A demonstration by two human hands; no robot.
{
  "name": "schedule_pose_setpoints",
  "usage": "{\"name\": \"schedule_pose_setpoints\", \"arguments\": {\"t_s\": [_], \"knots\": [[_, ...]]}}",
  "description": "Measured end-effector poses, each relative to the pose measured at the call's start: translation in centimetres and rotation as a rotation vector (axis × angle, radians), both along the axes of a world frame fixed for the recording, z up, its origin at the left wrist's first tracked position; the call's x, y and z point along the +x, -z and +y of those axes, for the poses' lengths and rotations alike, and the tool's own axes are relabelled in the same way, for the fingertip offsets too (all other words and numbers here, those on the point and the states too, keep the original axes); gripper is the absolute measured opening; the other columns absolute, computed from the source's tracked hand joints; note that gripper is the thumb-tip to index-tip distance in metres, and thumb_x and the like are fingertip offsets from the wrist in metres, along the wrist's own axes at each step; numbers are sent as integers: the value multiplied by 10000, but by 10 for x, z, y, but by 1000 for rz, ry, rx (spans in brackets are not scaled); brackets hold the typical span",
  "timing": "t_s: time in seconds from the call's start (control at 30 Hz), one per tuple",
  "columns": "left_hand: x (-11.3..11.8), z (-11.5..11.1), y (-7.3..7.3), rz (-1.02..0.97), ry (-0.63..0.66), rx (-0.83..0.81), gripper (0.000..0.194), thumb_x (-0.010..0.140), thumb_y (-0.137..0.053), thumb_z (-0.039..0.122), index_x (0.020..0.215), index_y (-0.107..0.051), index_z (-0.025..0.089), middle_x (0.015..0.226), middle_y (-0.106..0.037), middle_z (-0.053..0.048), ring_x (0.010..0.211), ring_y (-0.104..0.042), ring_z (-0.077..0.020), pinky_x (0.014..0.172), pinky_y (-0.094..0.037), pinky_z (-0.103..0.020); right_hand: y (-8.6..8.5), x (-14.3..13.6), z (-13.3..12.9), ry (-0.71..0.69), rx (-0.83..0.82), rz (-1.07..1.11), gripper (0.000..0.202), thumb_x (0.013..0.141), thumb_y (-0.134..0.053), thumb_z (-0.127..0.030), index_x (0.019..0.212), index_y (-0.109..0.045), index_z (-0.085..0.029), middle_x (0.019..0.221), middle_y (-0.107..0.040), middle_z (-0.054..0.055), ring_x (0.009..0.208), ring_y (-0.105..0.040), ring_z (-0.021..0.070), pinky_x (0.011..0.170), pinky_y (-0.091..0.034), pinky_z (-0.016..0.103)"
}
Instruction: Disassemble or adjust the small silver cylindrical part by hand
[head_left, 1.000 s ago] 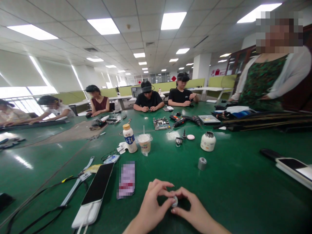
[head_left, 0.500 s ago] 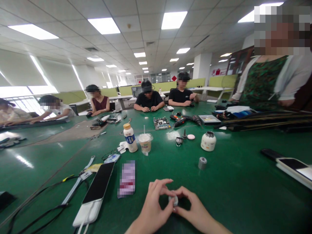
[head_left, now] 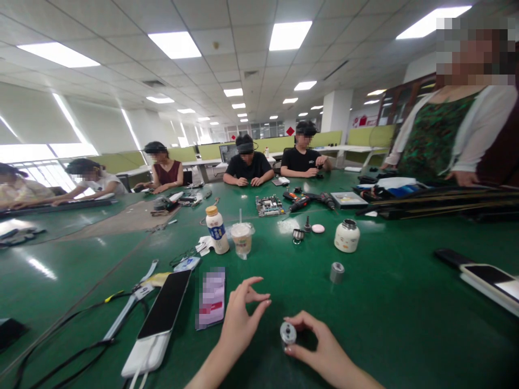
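- Metal cylinder (head_left: 288, 333): at the green table (head_left: 389, 324), in the right hand (head_left: 323, 344), pinched thumb to finger. Can't tell if it touches the tabletop.
- Left hand (head_left: 239, 314): apart from it, empty, fingers loosely parted.
- Phone (head_left: 212, 298): just left of that hand.
- Second cylinder (head_left: 337, 273): standing farther out, white jar (head_left: 346, 237) behind.
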State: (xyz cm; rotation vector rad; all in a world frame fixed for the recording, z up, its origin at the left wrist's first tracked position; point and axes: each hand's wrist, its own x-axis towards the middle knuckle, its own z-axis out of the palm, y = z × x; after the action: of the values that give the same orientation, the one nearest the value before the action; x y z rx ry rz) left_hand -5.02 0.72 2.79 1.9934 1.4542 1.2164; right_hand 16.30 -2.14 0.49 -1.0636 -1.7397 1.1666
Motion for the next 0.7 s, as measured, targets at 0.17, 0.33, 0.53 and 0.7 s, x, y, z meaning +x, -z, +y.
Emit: {"name": "schedule_pose_setpoints", "arguments": {"t_s": [0.17,0.33,0.53,0.7], "knots": [[-14,17,25,77,-10,-65,403,787,-686,143,1161,-580,251,896,-784,-22,964,-657,-282,882,-435,-434,-1,0,-1,5,-11,-4,259,725,-784,-249,948,-658,-209,1027,-715,36,1001,-642,244,928,-446,353],[-13,16,28,65,-40,-57,395,750,-764,217,1115,-617,252,914,-786,-39,988,-635,-313,899,-419,-473,-4,-1,-2,-3,-9,0,250,729,-781,-256,938,-655,-203,1015,-714,41,989,-646,244,916,-451,351],[5,-2,5,-83,93,-68,398,788,-764,240,1144,-586,253,853,-789,-12,932,-679,-246,922,-447,-404,-1,0,-1,0,2,-6,267,740,-774,-272,969,-657,-197,966,-698,32,951,-641,235,878,-458,335],[23,-25,-14,-22,198,-39,362,742,-806,195,1068,-659,252,895,-778,-34,922,-666,-250,854,-471,-376,2,0,0,-3,30,7,233,748,-772,-306,912,-653,-189,935,-694,32,927,-637,235,847,-470,328]]}}
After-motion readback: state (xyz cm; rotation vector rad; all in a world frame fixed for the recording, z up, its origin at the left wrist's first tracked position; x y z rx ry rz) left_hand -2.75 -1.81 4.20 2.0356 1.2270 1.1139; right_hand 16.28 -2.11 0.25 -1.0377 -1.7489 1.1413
